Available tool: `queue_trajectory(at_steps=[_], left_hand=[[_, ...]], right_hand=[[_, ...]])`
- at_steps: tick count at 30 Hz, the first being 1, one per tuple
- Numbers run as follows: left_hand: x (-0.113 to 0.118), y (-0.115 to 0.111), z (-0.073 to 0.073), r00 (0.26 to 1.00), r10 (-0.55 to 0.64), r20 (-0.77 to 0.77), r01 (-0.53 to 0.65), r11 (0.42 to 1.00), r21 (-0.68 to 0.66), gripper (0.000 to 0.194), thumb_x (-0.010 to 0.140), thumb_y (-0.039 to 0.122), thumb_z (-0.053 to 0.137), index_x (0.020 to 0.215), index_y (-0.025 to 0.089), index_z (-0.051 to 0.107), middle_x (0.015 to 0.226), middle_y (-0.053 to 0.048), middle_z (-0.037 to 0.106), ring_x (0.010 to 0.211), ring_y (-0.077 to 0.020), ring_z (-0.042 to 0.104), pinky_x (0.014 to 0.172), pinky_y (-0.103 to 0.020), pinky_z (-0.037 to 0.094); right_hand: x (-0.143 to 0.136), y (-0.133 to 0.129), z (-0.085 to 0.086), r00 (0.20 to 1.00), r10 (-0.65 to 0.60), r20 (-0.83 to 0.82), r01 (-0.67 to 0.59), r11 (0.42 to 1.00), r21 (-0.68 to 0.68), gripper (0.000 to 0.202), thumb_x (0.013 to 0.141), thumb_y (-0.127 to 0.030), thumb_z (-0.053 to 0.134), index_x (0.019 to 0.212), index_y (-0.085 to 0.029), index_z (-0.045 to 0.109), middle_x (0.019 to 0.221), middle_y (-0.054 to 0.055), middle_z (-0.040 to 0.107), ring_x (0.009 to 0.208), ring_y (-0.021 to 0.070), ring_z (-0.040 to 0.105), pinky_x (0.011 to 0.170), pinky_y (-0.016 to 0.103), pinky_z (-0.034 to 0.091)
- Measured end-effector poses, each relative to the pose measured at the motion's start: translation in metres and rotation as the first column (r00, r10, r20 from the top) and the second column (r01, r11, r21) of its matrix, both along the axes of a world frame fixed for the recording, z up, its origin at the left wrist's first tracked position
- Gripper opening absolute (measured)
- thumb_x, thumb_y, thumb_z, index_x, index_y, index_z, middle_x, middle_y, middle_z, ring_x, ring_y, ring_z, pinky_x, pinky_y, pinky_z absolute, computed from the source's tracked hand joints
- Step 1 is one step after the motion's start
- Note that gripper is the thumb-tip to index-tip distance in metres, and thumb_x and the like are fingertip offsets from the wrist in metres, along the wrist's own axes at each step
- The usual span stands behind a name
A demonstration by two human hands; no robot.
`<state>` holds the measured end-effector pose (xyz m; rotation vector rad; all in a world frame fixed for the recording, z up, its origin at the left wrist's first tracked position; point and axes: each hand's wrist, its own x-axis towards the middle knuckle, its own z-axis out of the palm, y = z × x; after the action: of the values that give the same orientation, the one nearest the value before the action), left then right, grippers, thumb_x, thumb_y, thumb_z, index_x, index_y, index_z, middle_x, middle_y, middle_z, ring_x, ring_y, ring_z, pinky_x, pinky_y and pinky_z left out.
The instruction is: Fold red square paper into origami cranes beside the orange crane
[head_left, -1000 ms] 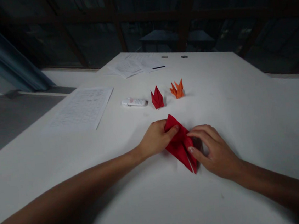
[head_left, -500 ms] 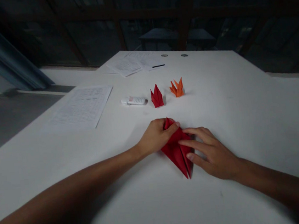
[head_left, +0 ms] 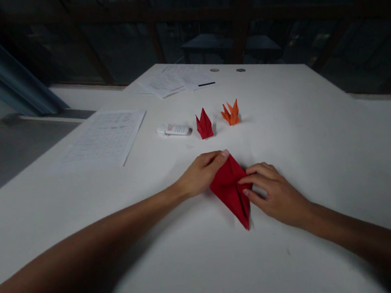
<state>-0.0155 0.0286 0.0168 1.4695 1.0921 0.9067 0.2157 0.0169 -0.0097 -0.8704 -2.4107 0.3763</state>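
Note:
A folded red paper (head_left: pixel 226 186), shaped like a kite with a long point toward me, is between my hands at the middle of the white table. My left hand (head_left: pixel 200 173) grips its upper left edge, thumb on top near the upper tip. The fingertips of my right hand (head_left: pixel 272 192) pinch the right corner, with the thumb below and the other fingers above. A crease or slit runs down the paper's lower half. Beyond it stand a small red folded paper figure (head_left: pixel 205 124) and an orange one (head_left: pixel 231 113).
A white oblong item with print (head_left: pixel 174 130) lies left of the small red figure. Printed sheets (head_left: pixel 102 137) lie on the left, and more papers (head_left: pixel 174 81) with a black strip (head_left: pixel 206 84) at the far end. Two small round discs (head_left: pixel 240 70) are near the far edge.
The upper flap that stood up by my left thumb now lies flat. My left thumb has shifted to the upper tip, and my right fingers have drawn closer together on the right corner.

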Motion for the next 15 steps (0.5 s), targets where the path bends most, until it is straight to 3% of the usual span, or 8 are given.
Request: queue_trajectory(at_steps=[3,6,9,12,15], left_hand=[[-0.007,0.002,0.001,0.990,-0.066,0.126,0.073,0.996,-0.052,0.047,0.100,0.055,0.047,0.109,0.015,0.069,0.099,-0.008,0.075,0.092,-0.0203,0.068,0.085,-0.033,0.052],[-0.017,0.008,-0.002,0.980,-0.171,0.099,0.173,0.985,-0.017,0.036,0.094,0.033,0.061,0.126,0.018,0.065,0.121,-0.011,0.073,0.110,-0.0226,0.067,0.094,-0.035,0.051],[-0.024,0.013,-0.006,0.938,-0.312,0.152,0.315,0.949,0.000,0.054,0.083,0.011,0.063,0.136,0.019,0.059,0.128,-0.014,0.071,0.115,-0.0255,0.068,0.098,-0.041,0.051],[-0.027,0.012,-0.006,0.929,-0.359,0.091,0.349,0.931,0.106,0.059,0.081,0.004,0.058,0.137,0.019,0.059,0.139,-0.015,0.064,0.127,-0.0270,0.062,0.107,-0.045,0.048],[-0.027,0.008,-0.003,0.928,-0.372,-0.012,0.370,0.920,0.131,0.072,0.083,0.002,0.054,0.150,0.024,0.047,0.142,-0.013,0.063,0.124,-0.0259,0.064,0.103,-0.043,0.052]], right_hand=[[0.000,0.001,0.001,0.998,-0.064,0.009,0.064,0.997,-0.035,0.018,0.093,-0.017,0.064,0.108,-0.023,0.070,0.107,0.007,0.068,0.103,0.0248,0.062,0.094,0.048,0.049],[0.001,0.002,0.003,0.994,-0.107,0.025,0.108,0.992,-0.068,0.014,0.092,-0.019,0.064,0.105,-0.024,0.069,0.104,0.007,0.069,0.102,0.0255,0.062,0.093,0.049,0.049],[0.002,0.002,0.003,0.991,-0.126,0.037,0.128,0.989,-0.077,0.013,0.094,-0.021,0.061,0.105,-0.024,0.068,0.104,0.007,0.068,0.103,0.0264,0.062,0.093,0.051,0.049],[0.002,0.001,0.001,0.989,-0.147,0.030,0.148,0.988,-0.040,0.017,0.094,-0.024,0.063,0.109,-0.024,0.069,0.122,0.011,0.060,0.116,0.0298,0.057,0.100,0.054,0.049],[0.001,-0.003,0.000,0.983,-0.184,0.026,0.182,0.982,0.058,0.026,0.088,-0.028,0.070,0.114,-0.022,0.070,0.142,0.015,0.044,0.129,0.0353,0.048,0.107,0.057,0.046]])
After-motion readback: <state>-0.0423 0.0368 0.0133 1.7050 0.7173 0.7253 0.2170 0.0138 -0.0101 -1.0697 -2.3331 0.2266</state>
